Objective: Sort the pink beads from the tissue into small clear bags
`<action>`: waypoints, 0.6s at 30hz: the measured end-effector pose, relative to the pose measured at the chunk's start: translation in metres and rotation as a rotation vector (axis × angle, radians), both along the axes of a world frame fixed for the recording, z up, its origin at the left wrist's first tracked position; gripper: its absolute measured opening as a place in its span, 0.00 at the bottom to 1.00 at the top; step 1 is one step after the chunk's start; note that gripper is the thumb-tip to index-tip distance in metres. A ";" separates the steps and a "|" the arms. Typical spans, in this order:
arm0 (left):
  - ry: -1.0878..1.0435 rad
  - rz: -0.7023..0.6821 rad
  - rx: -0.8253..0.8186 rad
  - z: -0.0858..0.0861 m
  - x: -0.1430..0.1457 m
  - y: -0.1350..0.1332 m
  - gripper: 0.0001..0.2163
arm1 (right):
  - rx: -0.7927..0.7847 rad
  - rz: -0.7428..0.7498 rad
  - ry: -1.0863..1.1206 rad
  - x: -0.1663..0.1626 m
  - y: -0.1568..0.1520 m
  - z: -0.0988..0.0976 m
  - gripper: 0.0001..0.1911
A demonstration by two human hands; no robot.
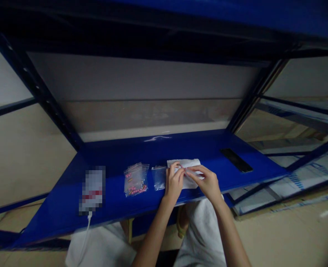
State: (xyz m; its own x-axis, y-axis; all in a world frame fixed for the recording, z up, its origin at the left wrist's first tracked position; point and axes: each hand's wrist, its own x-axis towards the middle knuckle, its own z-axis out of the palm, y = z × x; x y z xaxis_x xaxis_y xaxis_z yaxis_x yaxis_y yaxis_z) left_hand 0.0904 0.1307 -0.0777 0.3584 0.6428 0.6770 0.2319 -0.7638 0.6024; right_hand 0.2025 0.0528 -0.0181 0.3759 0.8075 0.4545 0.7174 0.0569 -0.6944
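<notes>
My left hand (174,181) and my right hand (205,180) meet over a white sheet or pouch (186,164) lying on the blue metal shelf (180,148). Fingers of both hands are pinched together where they meet at its near edge; I cannot make out any small item between the fingertips. Just left of my left hand lies a small clear zip bag (159,177). Further left is a clear bag of pink beads (136,179).
A dark phone (236,160) lies flat on the shelf's right side. A blurred white device (92,189) with a white cable (84,237) sits at the left. Blue uprights (38,89) frame the shelf; another shelf board hangs overhead. Cardboard and rails lie on the floor at right.
</notes>
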 end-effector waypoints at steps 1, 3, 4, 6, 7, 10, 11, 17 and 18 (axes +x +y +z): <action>-0.001 0.006 0.023 0.000 0.000 -0.001 0.09 | -0.003 -0.001 -0.022 -0.001 0.000 0.002 0.15; 0.003 0.021 0.065 0.000 0.001 -0.002 0.09 | 0.008 -0.015 -0.053 -0.002 0.000 0.004 0.15; 0.000 0.035 0.086 0.001 0.001 -0.003 0.08 | 0.022 -0.031 -0.064 -0.002 0.000 0.005 0.15; -0.017 0.078 0.120 0.002 0.002 -0.004 0.08 | 0.047 -0.081 -0.088 -0.002 0.000 0.004 0.15; -0.025 0.097 0.133 0.002 0.003 -0.004 0.08 | 0.054 -0.112 -0.105 -0.001 0.001 0.004 0.16; -0.016 0.116 0.140 0.002 0.004 -0.003 0.08 | 0.073 -0.205 -0.155 0.000 0.001 0.002 0.17; -0.007 0.109 0.131 0.002 0.004 -0.003 0.07 | 0.082 -0.240 -0.169 0.000 0.001 0.002 0.17; 0.008 0.120 0.033 0.002 0.005 0.002 0.07 | 0.026 -0.461 -0.144 0.016 0.007 0.006 0.20; 0.007 0.122 0.026 0.002 0.005 0.002 0.07 | -0.001 -0.478 -0.136 0.021 0.009 0.007 0.20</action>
